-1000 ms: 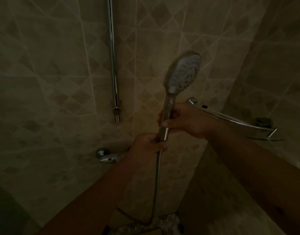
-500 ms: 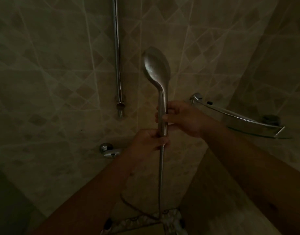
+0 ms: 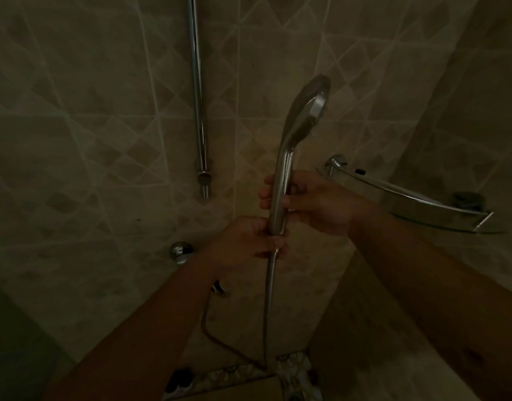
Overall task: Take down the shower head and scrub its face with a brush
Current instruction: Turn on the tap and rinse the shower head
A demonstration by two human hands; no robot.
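Shower head up in the air, off the wall, in the middle of the dim shower corner. Shiny and silver, standing almost straight up, with the round part at the top and the long handle pointing down. Round part turned so mostly the smooth back and the edge show; face pointing off to the right, too dark to see well. Held by two hands on the handle, one above the other. Right hand higher up, fingers curled round the handle from behind and thumb across the front. Left hand lower down, closed round the bottom end of the handle, right where the hose starts. Thin silver hose hanging down from there to the floor, then bending in a loop back up to the left. Both bare arms reaching in from the bottom of the view. Behind and to the left, a tall shiny rail fixed on the tan tiled wall, well apart from the shower head. Lower on that wall, near the left wrist, a round shiny tap knob. Off to the right, past the right hand, a glass corner shelf with a metal rim, and a small dark thing on it, too dim to make out.
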